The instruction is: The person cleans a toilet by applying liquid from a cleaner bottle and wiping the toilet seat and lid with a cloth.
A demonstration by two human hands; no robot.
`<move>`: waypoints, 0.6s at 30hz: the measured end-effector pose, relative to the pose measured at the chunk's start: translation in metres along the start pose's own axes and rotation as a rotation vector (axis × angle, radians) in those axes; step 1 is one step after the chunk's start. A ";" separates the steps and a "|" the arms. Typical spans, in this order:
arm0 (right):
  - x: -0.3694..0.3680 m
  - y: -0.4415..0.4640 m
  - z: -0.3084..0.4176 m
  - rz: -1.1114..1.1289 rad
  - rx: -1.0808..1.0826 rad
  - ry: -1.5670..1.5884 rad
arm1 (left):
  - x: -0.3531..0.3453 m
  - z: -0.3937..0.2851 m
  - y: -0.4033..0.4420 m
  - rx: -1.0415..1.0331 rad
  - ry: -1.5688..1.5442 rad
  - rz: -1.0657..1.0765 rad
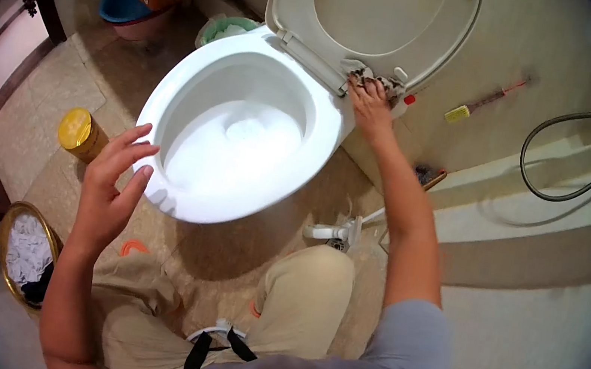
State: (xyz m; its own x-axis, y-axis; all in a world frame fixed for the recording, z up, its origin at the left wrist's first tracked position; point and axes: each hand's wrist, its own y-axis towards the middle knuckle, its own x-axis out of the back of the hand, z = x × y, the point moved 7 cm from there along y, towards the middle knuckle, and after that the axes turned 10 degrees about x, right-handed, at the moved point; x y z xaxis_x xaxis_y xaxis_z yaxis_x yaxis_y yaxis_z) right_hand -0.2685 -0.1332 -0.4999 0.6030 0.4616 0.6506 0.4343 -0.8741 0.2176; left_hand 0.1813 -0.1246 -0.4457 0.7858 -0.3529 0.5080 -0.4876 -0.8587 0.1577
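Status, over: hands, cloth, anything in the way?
Right hand holds cloth against raised toilet seat, near hinge. Left hand open, empty, beside bowl. Red cap near cloth, possible obstruction.

Yel. tin (83, 135) & gold-rimmed bin (4, 240) w/ white scraps (28, 250) on flr (52, 86).

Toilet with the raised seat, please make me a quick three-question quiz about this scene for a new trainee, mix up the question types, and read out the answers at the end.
1. What does the right hand have under it?
A. a brush
B. a cloth
C. a hose

2. True or false: the toilet seat is lowered onto the bowl.

3. Fill in the blank: the yellow can on the floor is nearer to the person's ____ hand.

Key:
1. B, a cloth.
2. False; it is raised.
3. Left; the left hand holds nothing.
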 end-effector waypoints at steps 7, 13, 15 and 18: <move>-0.005 0.067 0.012 0.057 0.081 0.003 | -0.015 -0.009 0.012 -0.032 -0.009 0.031; 0.038 -0.022 -0.043 0.015 0.030 -0.030 | -0.024 -0.025 0.011 -0.074 -0.022 0.085; 0.048 -0.013 -0.041 0.056 0.041 -0.056 | -0.027 -0.025 0.010 -0.050 -0.050 0.121; 0.037 0.009 -0.026 -0.013 0.028 0.000 | -0.030 -0.021 0.014 -0.029 -0.059 0.139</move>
State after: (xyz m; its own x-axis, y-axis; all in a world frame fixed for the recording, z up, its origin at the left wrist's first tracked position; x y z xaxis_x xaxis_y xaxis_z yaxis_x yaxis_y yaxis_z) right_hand -0.2596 -0.1279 -0.4550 0.5974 0.4733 0.6474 0.4609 -0.8633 0.2058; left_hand 0.1433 -0.1181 -0.4413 0.7304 -0.4898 0.4761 -0.6037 -0.7890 0.1144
